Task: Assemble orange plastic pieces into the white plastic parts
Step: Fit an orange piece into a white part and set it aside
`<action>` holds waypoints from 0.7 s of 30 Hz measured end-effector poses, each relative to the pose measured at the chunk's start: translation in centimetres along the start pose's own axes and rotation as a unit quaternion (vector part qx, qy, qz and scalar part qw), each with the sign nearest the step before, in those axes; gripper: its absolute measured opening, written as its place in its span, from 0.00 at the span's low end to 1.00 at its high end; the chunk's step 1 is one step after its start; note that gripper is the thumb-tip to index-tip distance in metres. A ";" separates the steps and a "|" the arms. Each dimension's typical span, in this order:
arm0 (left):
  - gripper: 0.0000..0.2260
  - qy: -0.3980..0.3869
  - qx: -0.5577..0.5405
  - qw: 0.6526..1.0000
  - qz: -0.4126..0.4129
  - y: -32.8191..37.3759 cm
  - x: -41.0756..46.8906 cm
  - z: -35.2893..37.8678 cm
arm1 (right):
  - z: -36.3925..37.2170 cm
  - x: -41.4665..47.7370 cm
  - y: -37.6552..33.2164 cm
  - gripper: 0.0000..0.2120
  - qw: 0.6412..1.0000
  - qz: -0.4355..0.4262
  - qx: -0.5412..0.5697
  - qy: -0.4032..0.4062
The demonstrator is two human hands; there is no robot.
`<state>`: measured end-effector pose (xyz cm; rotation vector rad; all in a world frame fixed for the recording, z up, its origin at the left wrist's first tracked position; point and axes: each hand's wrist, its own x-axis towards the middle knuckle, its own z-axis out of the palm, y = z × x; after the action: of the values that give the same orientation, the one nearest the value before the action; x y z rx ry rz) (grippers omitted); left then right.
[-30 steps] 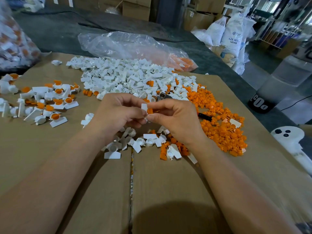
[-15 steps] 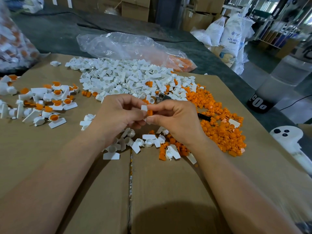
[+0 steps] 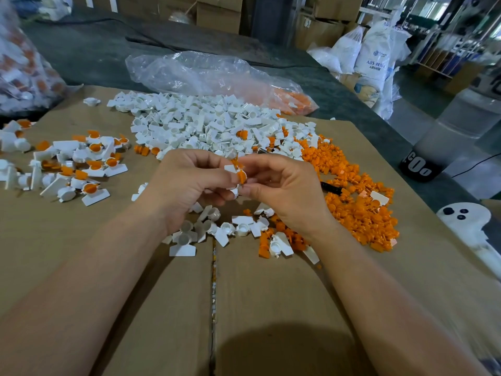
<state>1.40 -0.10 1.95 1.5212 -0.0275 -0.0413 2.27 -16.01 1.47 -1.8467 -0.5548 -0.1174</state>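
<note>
Pinching a white part [image 3: 230,168] between thumb and curled fingers, the left hand [image 3: 189,185] holds it above the cardboard-covered counter [image 3: 271,308], just in front of the white pile [image 3: 211,123]. The right hand [image 3: 287,194] meets it from the other side, its fingertips gripping an orange piece [image 3: 240,176] that sits against the part. The fingers cover most of both, so only a white corner and an orange disc show, and it cannot be told whether the piece is fully seated.

Loose parts [image 3: 217,229] lie under the hands, several hidden by the wrists. The orange heap [image 3: 360,210] spreads to the right, and its near edge is partly covered by the right hand. A black object [image 3: 332,188] pokes out from behind that hand; what it is cannot be made out.

Finished parts [image 3: 81,164], white with orange discs, lie to the left, and the group is cut off at the frame edge. A clear bag [image 3: 195,71] behind the white pile holds more orange pieces, blurred through the film. Another bag [image 3: 21,71] at the far left is cut off and smeared. A white device [image 3: 466,218] with dark buttons lies at the right edge, only partly in view.
</note>
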 end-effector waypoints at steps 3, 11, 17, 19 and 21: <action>0.05 -0.016 -0.018 1.000 -0.009 0.1 -0.1 0.1 | 0.0 0.0 -0.1 0.17 1.000 -0.020 -0.007 0.009; 0.10 -0.016 -0.049 0.998 -0.038 0.2 -0.1 0.1 | 0.1 0.0 0.2 0.18 1.000 -0.019 -0.022 -0.002; 0.10 -0.011 -0.048 0.998 -0.043 0.2 0.0 0.1 | 0.2 0.0 0.2 0.20 0.999 -0.020 -0.025 -0.001; 0.10 -0.009 -0.048 0.998 -0.045 0.3 -0.1 0.1 | 0.2 0.0 0.2 0.19 0.999 -0.026 -0.023 0.000; 0.10 -0.009 -0.049 0.998 -0.044 0.3 -0.1 0.1 | 0.2 0.0 0.3 0.18 0.999 -0.042 -0.029 0.005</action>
<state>1.31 -0.13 2.25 1.4234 0.0278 -0.1254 2.34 -15.88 1.11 -1.8795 -0.6278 -0.1994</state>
